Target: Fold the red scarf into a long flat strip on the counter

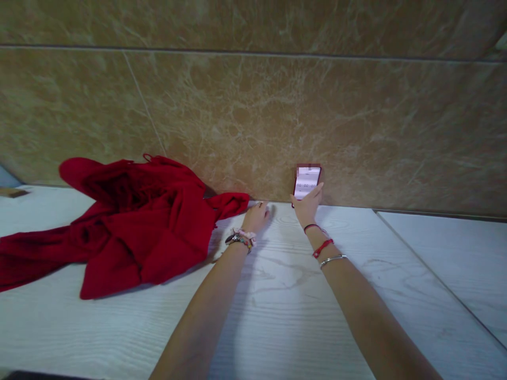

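My right hand grips the lower end of a smartphone, thumb on its left edge and fingers along its right. The phone stands tilted against the tiled wall, its lit screen towards me with a row of zeros like a stopwatch. To the left, my left hand rests on the white surface near the wall, its fingers loosely curled and nothing visible in them. Close beside it lies the cuff end of a sleeve of a red hooded garment, which is spread out crumpled on the surface.
Brown marbled tiles form the wall behind. The white wood-grain surface has a dark seam on the right. At the far left edge lies a small brown wooden piece. A dark object shows at the bottom left corner.
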A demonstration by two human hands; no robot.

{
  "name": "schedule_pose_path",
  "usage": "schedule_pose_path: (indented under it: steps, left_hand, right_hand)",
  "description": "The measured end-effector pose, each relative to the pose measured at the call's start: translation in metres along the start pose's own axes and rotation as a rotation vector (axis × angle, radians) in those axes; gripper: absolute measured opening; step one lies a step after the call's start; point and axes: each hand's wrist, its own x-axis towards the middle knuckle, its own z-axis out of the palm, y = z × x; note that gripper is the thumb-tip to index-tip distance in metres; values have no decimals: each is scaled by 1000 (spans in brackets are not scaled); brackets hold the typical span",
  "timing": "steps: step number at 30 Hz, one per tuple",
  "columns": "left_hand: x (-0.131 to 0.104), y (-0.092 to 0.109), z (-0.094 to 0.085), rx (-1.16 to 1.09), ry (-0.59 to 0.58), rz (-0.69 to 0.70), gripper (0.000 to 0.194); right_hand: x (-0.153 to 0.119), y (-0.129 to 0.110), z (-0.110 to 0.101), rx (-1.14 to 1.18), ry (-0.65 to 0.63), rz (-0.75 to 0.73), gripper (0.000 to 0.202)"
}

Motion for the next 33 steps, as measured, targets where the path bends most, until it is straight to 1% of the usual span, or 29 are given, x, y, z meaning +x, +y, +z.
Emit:
schedule_pose_path:
  steps: [3, 5, 6, 8, 9, 11, 13, 14, 16, 17, 18, 19, 20, 21, 22, 23, 25, 27, 28, 30, 31, 33]
  left_hand:
    - [-6, 2, -2, 10, 5, -1, 36]
    - [-13, 5, -3, 19, 15, -5, 36]
    - [-18, 8, -4, 25, 21, -5, 36]
    - [-31, 11, -11, 36, 33, 0, 35]
    - [-38, 12, -16, 47, 42, 11, 34]
    - [-54, 8, -35, 95, 74, 58, 32]
    - [-69, -6, -62, 202, 134, 142, 30]
    - [-76, -16, -77, 249, 162, 165, 30]
    - [-88, -44, -107, 323, 215, 182, 30]
    - [-94, -60, -119, 340, 264, 139, 31]
    - [-100, -77, -128, 342, 336, 55, 32]
    - [-107, -93, -133, 331, 410, -46, 34]
    - [-114, -109, -135, 312, 475, -161, 36]
    - [-121, -123, -133, 286, 508, -268, 38]
    - [-128, -134, -127, 255, 526, -362, 40]
    - [-134, -144, -120, 225, 525, -419, 42]
    - [-143, -156, -104, 184, 512, -440, 45]
    - [-147, -161, -94, 164, 557, -420, 45]
    - [-148, -161, -92, 152, 580, -405, 44]
    - [-149, -160, -93, 118, 632, -379, 41]
    - [-149, -160, -96, 98, 662, -373, 40]
    - [-152, -160, -102, 68, 732, -374, 39]
  right_hand:
    - [-5, 0, -5, -11, 16, 35, 104]
    - [-10, -3, -9, -26, 33, 38, 98]
    - [-14, -5, -12, -29, 34, 16, 94]
    - [-23, -12, -15, -22, 9, -76, 82]
    - [-28, -17, -17, -9, -19, -139, 76]
    - [-38, -30, -17, 43, -112, -270, 66]
    - [-49, -46, -14, 120, -243, -369, 57]
    - [-55, -55, -11, 164, -321, -402, 53]
    - [-67, -76, -4, 255, -487, -417, 46]
    - [-74, -86, 1, 294, -561, -406, 42]
    - [-82, -97, 6, 326, -624, -391, 39]
    - [-90, -108, 12, 350, -672, -372, 37]
    - [-99, -118, 17, 367, -707, -352, 35]
    - [-108, -128, 22, 379, -734, -335, 35]
    - [-118, -137, 27, 389, -756, -321, 35]
    - [-128, -146, 32, 397, -778, -310, 38]
    - [-145, -161, 40, 443, -801, -224, 47]
    - [-157, -171, 45, 503, -798, -86, 56]
    - [-159, -174, 46, 530, -791, -17, 57]
    - [-154, -173, 43, 565, -782, 75, 51]
    - [-147, -170, 38, 571, -779, 90, 44]
    - [-125, -154, 21, 601, -768, 136, 31]
